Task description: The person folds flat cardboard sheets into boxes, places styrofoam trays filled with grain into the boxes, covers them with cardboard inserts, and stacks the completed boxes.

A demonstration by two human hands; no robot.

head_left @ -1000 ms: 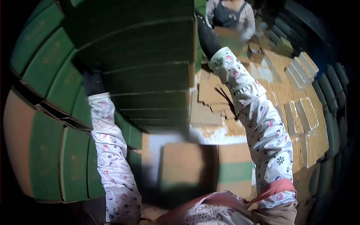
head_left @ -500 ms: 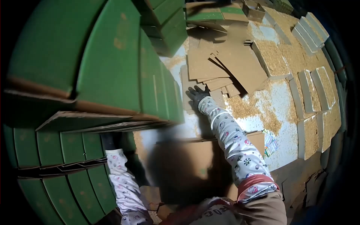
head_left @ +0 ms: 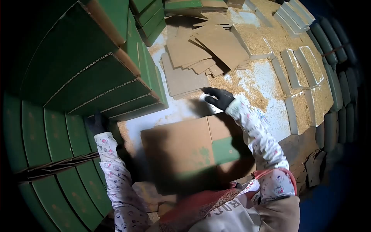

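My right hand [head_left: 219, 99], in a dark glove, hovers over the table just beyond a flat cardboard carton [head_left: 174, 139] with a green band. Its fingers are apart and hold nothing. A pile of loose cardboard sheets [head_left: 189, 50] lies further off, with a greyish sheet [head_left: 181, 79] nearest the hand. My left hand [head_left: 97, 123], also gloved, is low at the left, against the lower edge of the large green cartons [head_left: 89, 73]. Shadow hides its fingers, so I cannot make out any grip. Corrugated flap edges show on those cartons.
Stacked green cartons [head_left: 34, 135] line the left side. White trays [head_left: 305, 65] filled with wood-shaving-like material stand at the right, with more shavings [head_left: 251, 92] scattered on the white tabletop [head_left: 276, 116]. Dark rolled or bagged shapes [head_left: 336, 85] stand along the far right.
My right hand has drawn back from the cardboard sheets toward me. The view has shifted, showing more of the green cartons' flap side and the flat carton. My left hand stays by the cartons.
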